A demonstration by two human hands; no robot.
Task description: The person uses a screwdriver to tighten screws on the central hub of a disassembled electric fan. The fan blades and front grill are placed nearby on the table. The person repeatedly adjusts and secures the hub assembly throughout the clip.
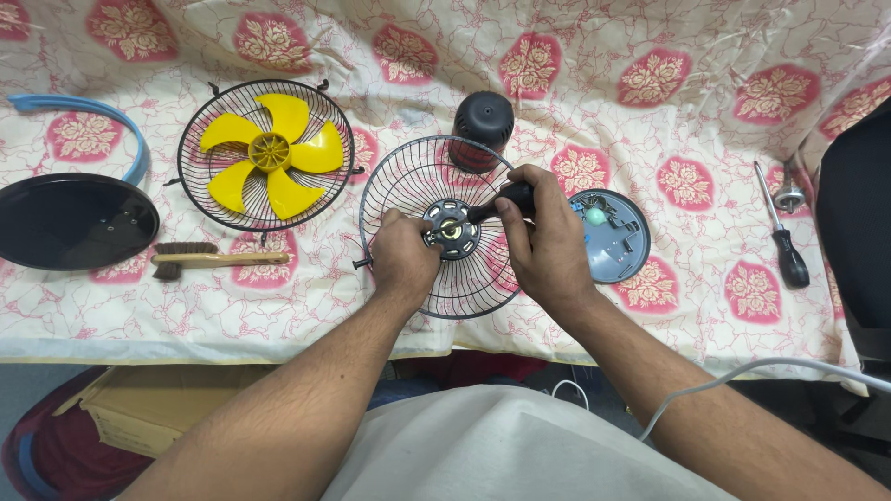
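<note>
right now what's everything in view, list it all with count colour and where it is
rear fan guard: 1, black wire, centre of table, under both hands
screwdriver handle: 1, black, in right hand at guard's hub
fan motor housing: 1, black, behind the guard
front fan guard: 1, black wire, left of centre
fan blade: 1, yellow, lying in front guard
round base: 1, black, far left
blue rim ring: 1, blue, far left
brush: 1, wooden, dark bristles, below front guard
round cover: 1, grey, right of hands
spare screwdriver: 1, black handle, far right
cardboard box: 1, brown, under table
cable: 1, white, lower right
left hand: on hub
right hand: gripping handle
</note>
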